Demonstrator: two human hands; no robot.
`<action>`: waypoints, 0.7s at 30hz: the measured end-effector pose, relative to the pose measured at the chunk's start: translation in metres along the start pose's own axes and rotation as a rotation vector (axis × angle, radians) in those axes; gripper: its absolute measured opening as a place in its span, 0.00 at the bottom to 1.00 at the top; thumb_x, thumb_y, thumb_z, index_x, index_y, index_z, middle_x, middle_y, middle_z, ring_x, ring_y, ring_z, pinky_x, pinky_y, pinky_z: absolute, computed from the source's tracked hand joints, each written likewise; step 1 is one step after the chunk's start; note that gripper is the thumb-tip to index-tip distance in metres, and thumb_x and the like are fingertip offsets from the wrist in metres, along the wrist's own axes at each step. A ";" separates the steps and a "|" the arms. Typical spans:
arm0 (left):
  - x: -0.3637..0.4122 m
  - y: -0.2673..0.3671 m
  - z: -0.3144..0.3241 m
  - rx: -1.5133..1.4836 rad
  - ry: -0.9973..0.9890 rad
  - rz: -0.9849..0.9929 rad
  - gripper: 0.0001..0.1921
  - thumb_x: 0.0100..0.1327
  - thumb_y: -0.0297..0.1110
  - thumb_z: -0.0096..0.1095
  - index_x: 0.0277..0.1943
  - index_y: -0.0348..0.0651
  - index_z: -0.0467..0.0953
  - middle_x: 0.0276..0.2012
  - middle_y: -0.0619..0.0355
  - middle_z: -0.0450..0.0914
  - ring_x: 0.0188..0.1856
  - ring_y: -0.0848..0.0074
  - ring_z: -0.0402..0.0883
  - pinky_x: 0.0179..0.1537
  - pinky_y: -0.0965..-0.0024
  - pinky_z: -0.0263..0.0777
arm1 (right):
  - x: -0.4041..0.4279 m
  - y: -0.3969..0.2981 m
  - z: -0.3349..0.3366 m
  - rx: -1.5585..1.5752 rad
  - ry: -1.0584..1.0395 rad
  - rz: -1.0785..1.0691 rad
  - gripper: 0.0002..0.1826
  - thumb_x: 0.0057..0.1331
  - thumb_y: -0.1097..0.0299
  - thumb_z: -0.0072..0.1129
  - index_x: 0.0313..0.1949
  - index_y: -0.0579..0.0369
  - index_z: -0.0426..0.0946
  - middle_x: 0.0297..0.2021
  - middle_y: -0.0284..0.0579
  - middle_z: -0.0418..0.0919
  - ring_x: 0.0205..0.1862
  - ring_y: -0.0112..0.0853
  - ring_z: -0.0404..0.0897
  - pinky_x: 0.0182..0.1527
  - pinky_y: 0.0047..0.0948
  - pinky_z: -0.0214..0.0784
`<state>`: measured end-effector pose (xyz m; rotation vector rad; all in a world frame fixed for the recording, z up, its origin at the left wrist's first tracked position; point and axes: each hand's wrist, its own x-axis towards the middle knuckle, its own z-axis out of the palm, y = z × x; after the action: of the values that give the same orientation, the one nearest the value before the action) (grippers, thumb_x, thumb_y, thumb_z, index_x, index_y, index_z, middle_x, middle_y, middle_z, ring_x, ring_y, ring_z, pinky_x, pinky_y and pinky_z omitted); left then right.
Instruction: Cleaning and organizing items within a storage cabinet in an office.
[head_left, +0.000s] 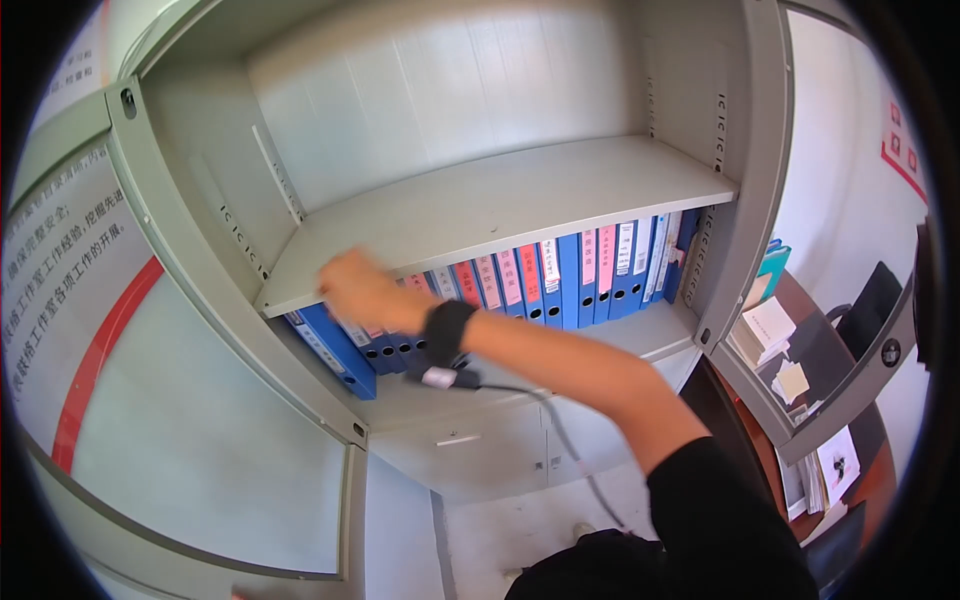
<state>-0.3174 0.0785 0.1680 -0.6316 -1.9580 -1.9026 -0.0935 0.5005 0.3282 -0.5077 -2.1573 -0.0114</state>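
Observation:
My right hand (371, 292), blurred, reaches across to the left end of the middle shelf (480, 202) in an open metal cabinet. It is at the shelf's front edge, in front of the binders below. Its fingers are not clear, and whether it grips anything cannot be told. Blue file binders (570, 281) with white, pink and red spine labels stand in a row under that shelf. One blue binder (330, 349) leans at the row's left end. Of my left hand, only a possible fingertip (237, 596) shows at the bottom edge, by the left door.
A black wristband (448, 330) and a small black device (442, 375) with a cable (562, 431) hang by my right arm. The glazed left door (217, 450) and right door (825, 360) stand swung out. A desk (817, 315) with papers is at the right.

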 end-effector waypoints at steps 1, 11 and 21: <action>0.001 0.004 0.001 0.028 0.010 0.010 0.29 0.67 0.45 0.50 0.56 0.23 0.61 0.49 0.38 0.71 0.47 0.62 0.72 0.48 0.62 0.69 | 0.001 -0.028 0.024 -0.084 -0.028 -0.089 0.07 0.47 0.71 0.56 0.23 0.61 0.78 0.24 0.57 0.77 0.28 0.50 0.77 0.36 0.42 0.70; 0.003 0.016 -0.002 0.032 -0.102 0.102 0.25 0.67 0.42 0.49 0.53 0.22 0.65 0.49 0.37 0.72 0.46 0.61 0.73 0.48 0.62 0.70 | -0.115 -0.033 -0.116 0.177 0.099 -0.176 0.04 0.51 0.77 0.55 0.28 0.58 0.72 0.22 0.47 0.70 0.29 0.45 0.72 0.33 0.41 0.63; 0.000 -0.029 -0.008 -0.023 0.003 0.036 0.29 0.66 0.42 0.53 0.60 0.26 0.58 0.51 0.37 0.71 0.48 0.63 0.73 0.49 0.64 0.70 | -0.232 0.149 -0.386 -0.972 0.318 0.521 0.08 0.53 0.72 0.52 0.31 0.63 0.77 0.26 0.55 0.77 0.31 0.51 0.76 0.38 0.42 0.69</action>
<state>-0.3330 0.0706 0.1439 -0.6652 -1.9123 -1.9056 0.3801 0.4812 0.3538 -1.4867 -1.5384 -0.8180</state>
